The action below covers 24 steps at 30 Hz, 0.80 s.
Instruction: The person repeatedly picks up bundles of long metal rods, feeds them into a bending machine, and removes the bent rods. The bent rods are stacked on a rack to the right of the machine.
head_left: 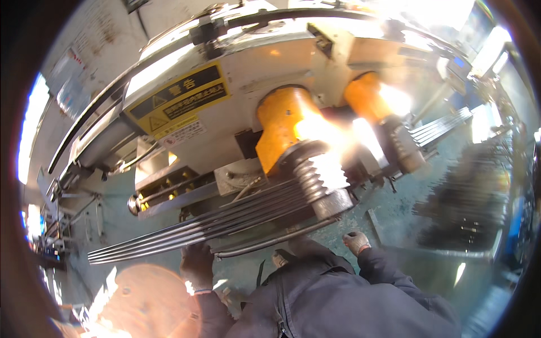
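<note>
Several long grey metal rods (152, 239) run side by side from the near left to beneath the machine. My left hand (197, 266), in a dark glove, is right at the near edge of these rods, toward their left end. Its fingers blur into the shadow there, so their grip is unclear. A separate, slightly curved metal bar (270, 243) starts just right of that hand and reaches toward the coil spring (321, 179). My right hand (356, 242), in a pale glove, is held over the floor with fingers curled in. No object shows in it.
The large machine (242, 84) spans the far side, with two orange cylindrical housings (287, 121) above heavy springs. A dark heap of rods (468, 197) lies at the right. Near my left forearm is a round brown surface (149, 298) with bright glare.
</note>
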Motion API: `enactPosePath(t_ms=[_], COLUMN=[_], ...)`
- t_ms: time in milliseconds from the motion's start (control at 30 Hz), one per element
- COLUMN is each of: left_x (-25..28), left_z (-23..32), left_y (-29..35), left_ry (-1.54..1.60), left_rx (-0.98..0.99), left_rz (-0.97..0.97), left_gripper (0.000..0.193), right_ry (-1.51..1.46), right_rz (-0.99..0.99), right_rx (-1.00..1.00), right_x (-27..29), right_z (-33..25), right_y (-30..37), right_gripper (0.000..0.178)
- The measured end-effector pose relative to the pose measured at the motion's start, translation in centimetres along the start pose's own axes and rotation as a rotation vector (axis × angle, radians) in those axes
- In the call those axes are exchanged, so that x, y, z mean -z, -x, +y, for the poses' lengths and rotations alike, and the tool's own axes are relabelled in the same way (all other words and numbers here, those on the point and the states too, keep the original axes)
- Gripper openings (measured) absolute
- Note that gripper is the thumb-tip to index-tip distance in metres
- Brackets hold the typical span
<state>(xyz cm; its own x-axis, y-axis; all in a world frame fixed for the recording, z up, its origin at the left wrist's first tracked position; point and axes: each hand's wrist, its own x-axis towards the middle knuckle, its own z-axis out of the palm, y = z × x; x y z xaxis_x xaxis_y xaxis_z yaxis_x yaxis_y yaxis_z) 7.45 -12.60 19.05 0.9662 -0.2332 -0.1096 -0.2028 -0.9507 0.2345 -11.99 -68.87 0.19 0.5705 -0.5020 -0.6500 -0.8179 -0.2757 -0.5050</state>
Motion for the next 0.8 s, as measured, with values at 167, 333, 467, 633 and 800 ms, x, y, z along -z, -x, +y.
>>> enactPosePath(t_ms=[167,333,467,633,800], left_x=[-2.9,-5.3,0.5,9.4,12.0], left_z=[-3.2,-5.2,-4.6,-0.7,2.3], left_y=[-0.6,-3.8,-0.9,-0.4,0.4], left_ry=[-0.29,1.869,2.03,2.251,2.136], left_rx=[-0.518,-0.805,0.135,-0.848,0.061], left_rz=[0.1,-0.265,0.164,-0.336,0.397], left_gripper=[0.015,0.047,0.048,0.061,0.039], right_ry=[-0.153,-0.499,-0.825,-1.06,-1.478], right_rz=[0.132,0.324,0.474,0.472,0.26], right_rx=[0.095,0.314,0.598,0.653,0.537], right_x=[2.2,5.5,7.7,9.8,11.1], right_z=[-3.5,-10.8,-17.1,-23.1,-26.7], right_y=[7.9,11.4,11.8,12.0,9.5], right_gripper=[0.047,0.037,0.037,0.051,0.054])
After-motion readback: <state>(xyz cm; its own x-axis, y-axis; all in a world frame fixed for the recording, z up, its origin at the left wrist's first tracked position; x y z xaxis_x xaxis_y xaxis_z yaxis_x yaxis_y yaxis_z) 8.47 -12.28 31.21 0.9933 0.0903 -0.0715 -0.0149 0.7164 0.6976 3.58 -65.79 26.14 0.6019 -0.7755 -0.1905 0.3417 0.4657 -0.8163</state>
